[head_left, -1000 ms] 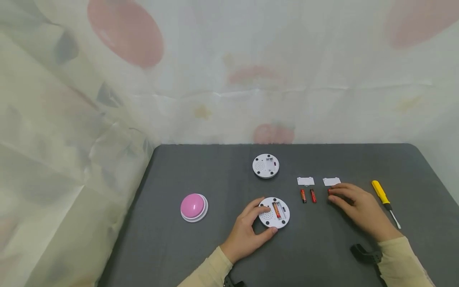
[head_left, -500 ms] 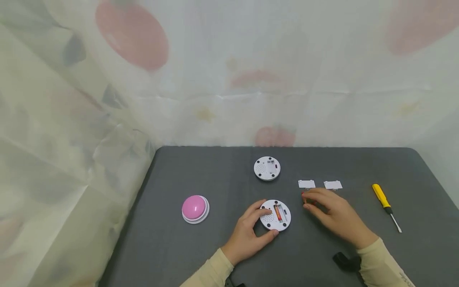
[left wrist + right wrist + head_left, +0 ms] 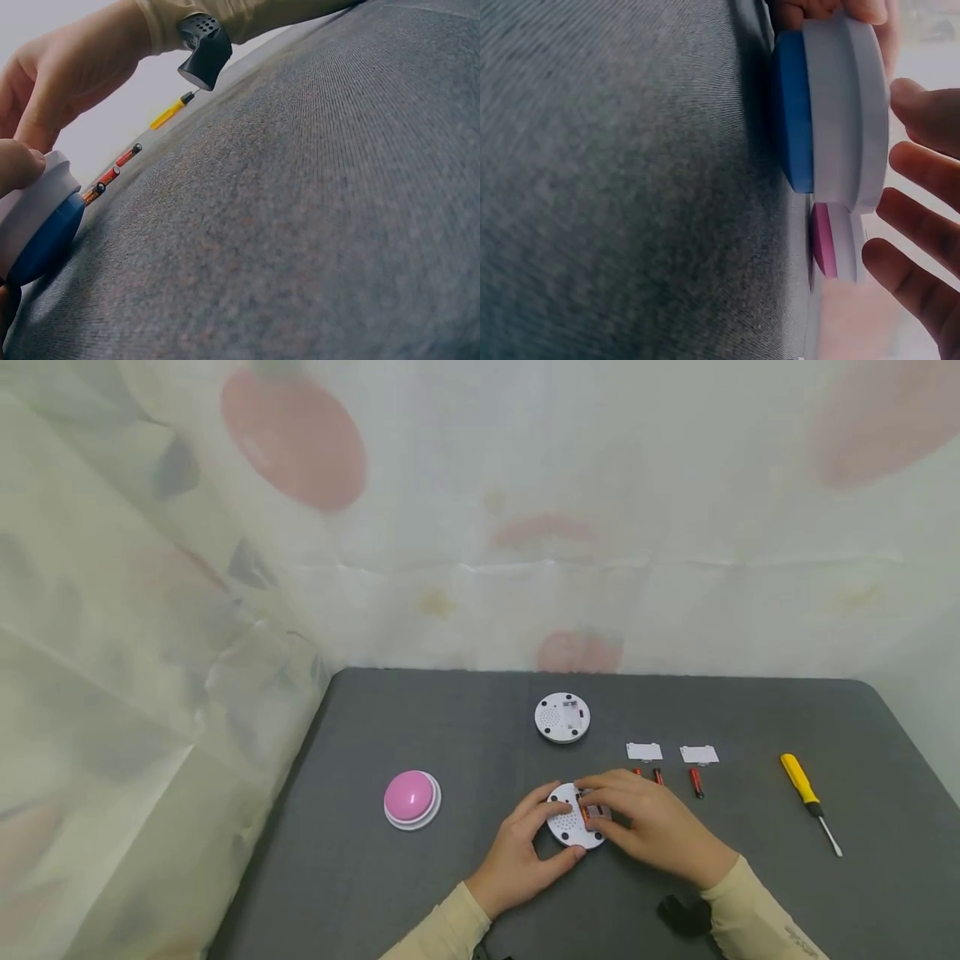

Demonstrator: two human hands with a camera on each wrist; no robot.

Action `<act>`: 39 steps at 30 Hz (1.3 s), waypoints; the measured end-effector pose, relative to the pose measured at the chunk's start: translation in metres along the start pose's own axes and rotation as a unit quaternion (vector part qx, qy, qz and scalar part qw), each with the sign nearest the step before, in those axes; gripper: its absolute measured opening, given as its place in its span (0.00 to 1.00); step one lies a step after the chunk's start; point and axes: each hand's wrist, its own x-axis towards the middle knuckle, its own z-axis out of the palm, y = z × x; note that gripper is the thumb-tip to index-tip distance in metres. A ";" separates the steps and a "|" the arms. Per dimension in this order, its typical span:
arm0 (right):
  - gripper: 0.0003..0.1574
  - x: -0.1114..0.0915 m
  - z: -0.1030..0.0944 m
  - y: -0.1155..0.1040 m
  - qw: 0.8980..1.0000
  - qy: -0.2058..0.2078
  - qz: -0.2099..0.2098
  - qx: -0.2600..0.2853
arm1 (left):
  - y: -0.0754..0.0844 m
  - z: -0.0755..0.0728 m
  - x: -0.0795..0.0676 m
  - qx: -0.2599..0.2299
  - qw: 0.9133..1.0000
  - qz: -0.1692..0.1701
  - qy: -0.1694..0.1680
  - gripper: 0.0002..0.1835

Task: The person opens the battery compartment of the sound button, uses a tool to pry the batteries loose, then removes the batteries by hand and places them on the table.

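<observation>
A round push button [image 3: 567, 832] lies face down on the table, its white base with feet, speaker holes and an uncovered battery bay facing up. The wrist views show its blue dome [image 3: 793, 112] below. My left hand [image 3: 517, 853] grips its rim between thumb and fingers. My right hand [image 3: 651, 820] reaches over the bay, fingertips and thumb at the red-orange battery [image 3: 584, 815] in it. In the right wrist view, those fingers [image 3: 922, 225] are fairly straight and spread, with nothing visible between them. The hand partly hides the bay.
Three red batteries [image 3: 697, 782] lie right of the button, below two white covers [image 3: 699, 755]. Farther right is a yellow screwdriver [image 3: 799, 778]. Another upturned push button [image 3: 562, 718] lies behind; a pink push button [image 3: 408, 796] sits left, dome up.
My right hand has moved left from the battery at the far right of the row to the push button, uncovering that battery. My left hand keeps its grip on the rim.
</observation>
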 end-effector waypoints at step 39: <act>0.28 -0.008 0.011 0.008 0.998 0.005 0.040 -0.047 | 0.000 0.000 0.002 -0.003 1.000 0.001 -0.004 0.27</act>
